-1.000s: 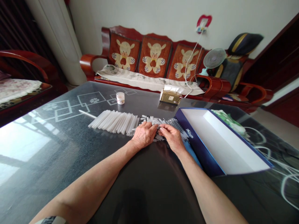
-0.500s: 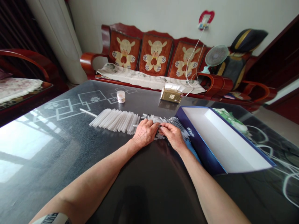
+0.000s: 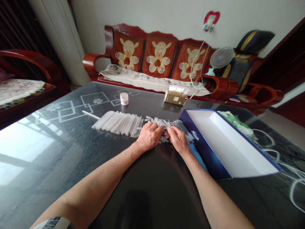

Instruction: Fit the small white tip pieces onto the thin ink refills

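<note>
My left hand [image 3: 150, 136] is closed around a thin white pen barrel [image 3: 139, 128], whose end pokes out to the left of the knuckles. Just to its right, my right hand [image 3: 177, 139] has its thumb and fingers pressed together; whatever lies between them is too small to make out. A small gap separates the two hands. Left of them lies a row of translucent white pen barrels [image 3: 119, 123], side by side. Behind and under the fingers are short whitish pieces [image 3: 160, 121], partly hidden. Thin dark sticks with silvery ends [image 3: 179, 125] lie to the right.
A blue box with a white inside [image 3: 228, 143] stands at the right, beside a green-and-white bag [image 3: 234, 122] and white cables [image 3: 286, 168]. One single white pen [image 3: 91, 114] points off to the left. Farther back are a small round tub [image 3: 124, 99] and a tissue pack [image 3: 175, 96].
My right hand has drawn slightly to the right, so its fingertips have parted from the left hand. The left hand keeps its place with the barrel.
</note>
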A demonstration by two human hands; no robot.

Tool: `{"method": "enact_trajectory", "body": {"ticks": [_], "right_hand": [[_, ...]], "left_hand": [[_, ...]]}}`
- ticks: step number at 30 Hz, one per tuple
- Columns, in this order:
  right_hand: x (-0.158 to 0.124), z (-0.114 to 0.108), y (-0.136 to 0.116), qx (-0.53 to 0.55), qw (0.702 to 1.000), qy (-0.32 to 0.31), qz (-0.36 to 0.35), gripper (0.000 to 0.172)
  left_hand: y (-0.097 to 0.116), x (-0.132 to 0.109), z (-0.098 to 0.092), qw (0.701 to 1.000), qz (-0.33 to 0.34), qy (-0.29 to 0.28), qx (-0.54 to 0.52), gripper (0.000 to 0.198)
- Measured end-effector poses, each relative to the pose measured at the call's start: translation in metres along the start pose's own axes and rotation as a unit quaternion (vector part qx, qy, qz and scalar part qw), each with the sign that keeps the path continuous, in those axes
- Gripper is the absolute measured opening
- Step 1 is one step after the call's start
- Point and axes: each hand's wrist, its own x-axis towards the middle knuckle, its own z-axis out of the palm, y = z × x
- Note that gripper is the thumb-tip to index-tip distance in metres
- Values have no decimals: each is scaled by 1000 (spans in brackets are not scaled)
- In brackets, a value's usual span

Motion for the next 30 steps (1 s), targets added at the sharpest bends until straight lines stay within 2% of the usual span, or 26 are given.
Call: {"method": "enact_trajectory", "body": {"ticks": [5, 8, 12, 16, 19, 21, 26, 30], "right_hand": [[0, -1, 0, 1, 1000, -22, -19, 20], [0, 1, 3, -37, 999, -13, -36, 28], [0, 2, 5, -41, 999, 1, -13, 38], [-1, -1, 4, -21, 999, -15, -21, 22], [-1, -1, 4, -11, 999, -28, -23, 17], [-1, 0, 4, -27, 999, -28, -36, 18], [0, 2, 2, -48, 997, 1, -52, 35], [-1, 0, 2, -23, 999, -11, -41, 25]], "left_hand": [[0, 0, -1, 1000, 0, -10, 0, 31], [1, 1, -2, 1000, 12, -16, -3, 30], [1, 1, -3, 1000, 12, -15, -6, 31], [0, 0, -1, 1000, 3, -10, 0, 32], [0, 0, 0, 1000, 3, -9, 6, 31], [0, 0, 0, 1000, 7, -11, 2, 30], [0, 1, -1, 1000, 16, -21, -11, 31], [0, 1, -2, 1000, 7, -18, 0, 34]]}}
